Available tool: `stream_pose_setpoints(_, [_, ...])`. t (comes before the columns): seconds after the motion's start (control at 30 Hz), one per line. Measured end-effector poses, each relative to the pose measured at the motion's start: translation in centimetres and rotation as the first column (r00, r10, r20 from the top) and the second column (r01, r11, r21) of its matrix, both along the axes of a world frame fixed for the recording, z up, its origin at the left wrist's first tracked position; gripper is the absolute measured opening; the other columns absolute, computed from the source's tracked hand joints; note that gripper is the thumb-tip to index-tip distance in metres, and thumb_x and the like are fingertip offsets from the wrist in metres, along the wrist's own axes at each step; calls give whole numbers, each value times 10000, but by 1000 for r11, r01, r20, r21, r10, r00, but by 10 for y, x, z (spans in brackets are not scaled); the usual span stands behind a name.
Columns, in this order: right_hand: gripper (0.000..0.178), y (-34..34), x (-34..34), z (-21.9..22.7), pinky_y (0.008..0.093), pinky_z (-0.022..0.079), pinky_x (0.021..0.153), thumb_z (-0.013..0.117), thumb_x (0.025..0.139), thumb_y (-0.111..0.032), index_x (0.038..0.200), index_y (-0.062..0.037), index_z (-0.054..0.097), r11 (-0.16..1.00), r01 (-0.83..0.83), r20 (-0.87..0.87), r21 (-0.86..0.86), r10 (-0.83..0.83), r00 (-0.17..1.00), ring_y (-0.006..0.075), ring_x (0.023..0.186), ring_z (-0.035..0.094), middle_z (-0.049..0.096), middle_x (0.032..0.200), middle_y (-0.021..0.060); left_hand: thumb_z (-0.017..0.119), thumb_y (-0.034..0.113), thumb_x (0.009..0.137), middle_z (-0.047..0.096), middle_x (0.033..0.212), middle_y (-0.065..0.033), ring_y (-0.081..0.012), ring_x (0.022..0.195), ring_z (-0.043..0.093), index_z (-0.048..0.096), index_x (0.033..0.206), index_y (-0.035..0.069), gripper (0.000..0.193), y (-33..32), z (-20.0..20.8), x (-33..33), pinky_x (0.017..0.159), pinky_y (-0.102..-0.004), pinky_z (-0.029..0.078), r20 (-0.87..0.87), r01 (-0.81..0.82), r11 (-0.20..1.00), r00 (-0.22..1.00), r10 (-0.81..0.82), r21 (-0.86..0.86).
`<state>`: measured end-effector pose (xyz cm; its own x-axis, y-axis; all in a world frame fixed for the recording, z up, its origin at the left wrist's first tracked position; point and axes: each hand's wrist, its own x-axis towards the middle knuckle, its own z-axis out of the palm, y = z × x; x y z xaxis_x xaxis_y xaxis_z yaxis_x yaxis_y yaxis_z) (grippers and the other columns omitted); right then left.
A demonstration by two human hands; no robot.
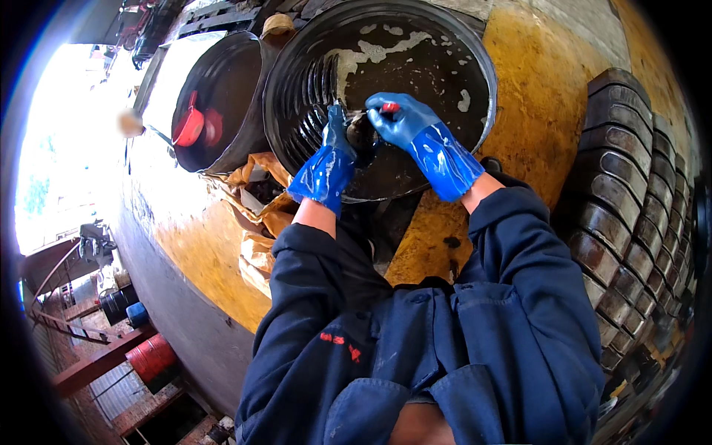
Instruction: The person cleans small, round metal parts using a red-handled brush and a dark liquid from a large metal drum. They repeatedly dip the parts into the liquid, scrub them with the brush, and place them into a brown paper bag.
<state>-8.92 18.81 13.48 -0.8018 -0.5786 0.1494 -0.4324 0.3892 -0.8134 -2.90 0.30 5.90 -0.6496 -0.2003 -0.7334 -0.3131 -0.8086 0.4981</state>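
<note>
The open tub (490,81) stands before the person (415,319), with nested parts (317,83) in its left side. A second tub (251,122), containing a dipper (190,127), stands to its left; a paper sack (256,256) lies nearer the person. Stacked blocks (614,174) stand at right

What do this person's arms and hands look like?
The left hand and right hand wear blue gloves: duller over the hand, with shiny, brighter blue cuffs. Dark navy sleeves stop short, leaving forearm bare between.
</note>
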Motion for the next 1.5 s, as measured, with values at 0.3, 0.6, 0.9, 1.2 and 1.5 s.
stream_pose_setpoints(0.3, [318,19,-23,-10,418,564,859,640,903,-374,1054,-114,744,913,75,318,400,-215,923,352,937,717,751,993,151,480,803,896,717,1150,-222,-473,997,669,666,1236,23,870,-23,-10,2,885,-596,564,-40,10,999,999,-8,41])
stream_pose_setpoints(0.6, [272,-2,-8,-2,364,545,896,650,965,-294,1180,-140,712,934,-350,234,-68,356,905,234,950,711,750,1054,89,530,814,866,687,1200,-187,-376,1030,663,654,1237,24,881,22,42,-2,939,-550,540,137,-81,996,988,76,30])
stream_pose_setpoints(0.9, [298,-1,-15,-5,326,540,889,636,961,-371,1120,-132,714,972,-128,307,-198,185,933,248,917,705,732,935,87,549,813,850,689,1189,-181,-380,1051,650,670,1207,65,838,21,31,-2,939,-591,523,125,48,990,992,-32,-131])
stream_pose_setpoints(1.2, [318,12,-18,10,421,542,936,584,955,-355,1088,-101,723,928,77,280,366,-188,942,356,1044,694,733,1068,174,487,825,869,682,1260,-177,-404,1112,639,621,1329,68,895,11,29,-4,1034,-610,469,25,22,998,999,-23,58])
stream_pose_setpoints(1.5, [454,16,-24,-10,446,542,923,590,921,-460,1154,-96,731,877,16,364,480,-215,906,367,1037,703,733,1123,176,516,824,860,650,1332,-179,-411,1174,618,612,1363,67,915,-2,17,0,1030,-626,467,40,-30,998,999,28,57])
